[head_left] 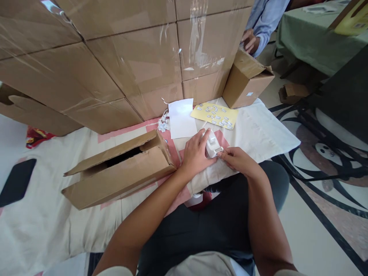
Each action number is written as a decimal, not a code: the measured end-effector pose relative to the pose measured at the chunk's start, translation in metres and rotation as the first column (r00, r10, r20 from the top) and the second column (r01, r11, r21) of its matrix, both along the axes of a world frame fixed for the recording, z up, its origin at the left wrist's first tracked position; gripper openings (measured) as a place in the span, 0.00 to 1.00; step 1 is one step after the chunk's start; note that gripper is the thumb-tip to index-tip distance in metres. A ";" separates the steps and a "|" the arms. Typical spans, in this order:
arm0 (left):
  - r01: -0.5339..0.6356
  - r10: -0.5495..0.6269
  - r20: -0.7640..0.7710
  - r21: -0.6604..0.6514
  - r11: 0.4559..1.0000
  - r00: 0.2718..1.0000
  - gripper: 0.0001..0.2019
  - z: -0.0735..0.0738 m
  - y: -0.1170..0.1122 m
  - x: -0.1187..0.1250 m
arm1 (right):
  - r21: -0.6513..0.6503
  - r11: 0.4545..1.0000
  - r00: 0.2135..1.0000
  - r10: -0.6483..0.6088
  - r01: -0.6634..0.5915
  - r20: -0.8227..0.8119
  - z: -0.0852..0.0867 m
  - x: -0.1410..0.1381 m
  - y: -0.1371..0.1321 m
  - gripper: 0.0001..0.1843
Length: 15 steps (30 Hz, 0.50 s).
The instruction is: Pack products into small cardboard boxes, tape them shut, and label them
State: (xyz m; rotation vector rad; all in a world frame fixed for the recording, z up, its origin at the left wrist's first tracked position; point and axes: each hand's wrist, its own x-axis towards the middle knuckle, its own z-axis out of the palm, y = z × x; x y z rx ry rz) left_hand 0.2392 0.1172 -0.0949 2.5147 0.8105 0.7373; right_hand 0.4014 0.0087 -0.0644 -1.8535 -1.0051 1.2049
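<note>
A small white tape dispenser (212, 144) sits at the front of the cloth-covered table. My left hand (196, 151) is wrapped round its left side. At its cutting end, the fingers of my right hand (236, 158) are pinched together; any strip of tape between them is too small to see. Just beyond lies a blank white sheet of paper (183, 119). Beside it is a yellow sheet (215, 115) scattered with small white labels. An opened long cardboard box (129, 172) rests on its side to the left of my hands.
Stacked taped cartons (138, 57) wall off the back. Another person's hand (250, 41) touches an open carton (247, 82) at the back right. Crumpled paper scraps (163, 123) lie by the white sheet. A black phone (17, 182) and red packet (37, 137) are far left.
</note>
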 end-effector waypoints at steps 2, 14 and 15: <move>-0.002 0.002 0.001 -0.002 1.000 1.000 0.50 0.000 0.000 0.000 | 0.022 1.000 1.000 0.001 -0.001 0.023 -0.001 -0.001 -0.001 0.30; 0.005 -0.005 0.012 -0.009 1.000 1.000 0.53 0.002 0.000 -0.001 | 0.140 0.990 0.976 -0.045 0.015 0.213 -0.015 -0.008 -0.018 0.26; 0.009 -0.008 0.014 -0.009 1.000 1.000 0.53 0.001 0.000 -0.001 | 0.159 0.987 0.984 -0.048 0.021 0.169 -0.015 -0.009 -0.021 0.25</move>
